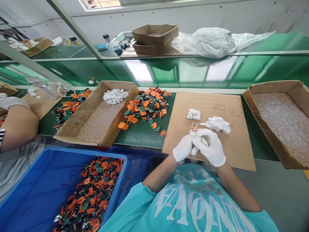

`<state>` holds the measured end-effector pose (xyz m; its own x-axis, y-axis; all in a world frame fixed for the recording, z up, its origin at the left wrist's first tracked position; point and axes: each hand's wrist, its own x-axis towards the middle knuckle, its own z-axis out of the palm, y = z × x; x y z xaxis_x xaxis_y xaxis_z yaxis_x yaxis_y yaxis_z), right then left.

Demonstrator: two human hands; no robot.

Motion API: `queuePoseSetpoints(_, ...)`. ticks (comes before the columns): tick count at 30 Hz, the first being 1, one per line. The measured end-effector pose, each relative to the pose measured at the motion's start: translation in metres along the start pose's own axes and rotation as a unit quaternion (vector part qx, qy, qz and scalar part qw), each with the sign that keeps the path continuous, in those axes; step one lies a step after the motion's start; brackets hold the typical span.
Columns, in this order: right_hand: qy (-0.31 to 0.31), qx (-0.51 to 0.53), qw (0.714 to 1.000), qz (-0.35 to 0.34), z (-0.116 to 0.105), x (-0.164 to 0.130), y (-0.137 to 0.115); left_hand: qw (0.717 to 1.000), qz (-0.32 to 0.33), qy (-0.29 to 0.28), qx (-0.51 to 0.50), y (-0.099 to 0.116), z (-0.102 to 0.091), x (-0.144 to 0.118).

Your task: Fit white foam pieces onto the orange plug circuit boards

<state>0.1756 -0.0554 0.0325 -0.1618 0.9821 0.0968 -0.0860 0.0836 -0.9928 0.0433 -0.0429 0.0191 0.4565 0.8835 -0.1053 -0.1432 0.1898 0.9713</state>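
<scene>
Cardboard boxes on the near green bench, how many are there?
2: one open cardboard box left of the flat cardboard sheet, one cardboard box at right. More sit on the far shelf.

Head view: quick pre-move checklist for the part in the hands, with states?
1. Part held: both gloved hands, left hand and right hand, meet over the cardboard sheet on a small orange-pronged part. Ok.
2. Prongs free: two pins stick up above the fingers. Ok.
3. White piece seated on the part: hidden by the gloves. Cannot tell.
4. White pieces at hand: small heap and flatter heap just beyond the hands. Ok.
5. Orange boards at hand: pile on the green surface left of the sheet. Ok.
6. Neighbour's arm apart from the hands. Ok.
</scene>
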Motion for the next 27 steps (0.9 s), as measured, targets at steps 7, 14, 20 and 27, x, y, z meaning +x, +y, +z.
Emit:
queuePoseSetpoints(7,-0.012,0.028,0.999,-0.024,-0.002,-0.001,-0.011,0.997,0.004,0.023,0.077,0.007,0.003,-0.002)
queuePoseSetpoints(14,-0.01,0.076,0.997,0.001,0.005,0.001,-0.016,0.992,-0.015,0.095,0.085,0.009,0.008,-0.003)
queuePoseSetpoints(20,-0.017,-0.123,0.985,-0.117,-0.003,0.003,-0.012,0.985,-0.028,0.158,0.067,0.014,0.012,0.001)
queuePoseSetpoints(27,-0.011,-0.37,0.875,-0.312,-0.019,0.003,0.003,0.994,-0.086,0.063,0.022,0.015,0.002,-0.001)
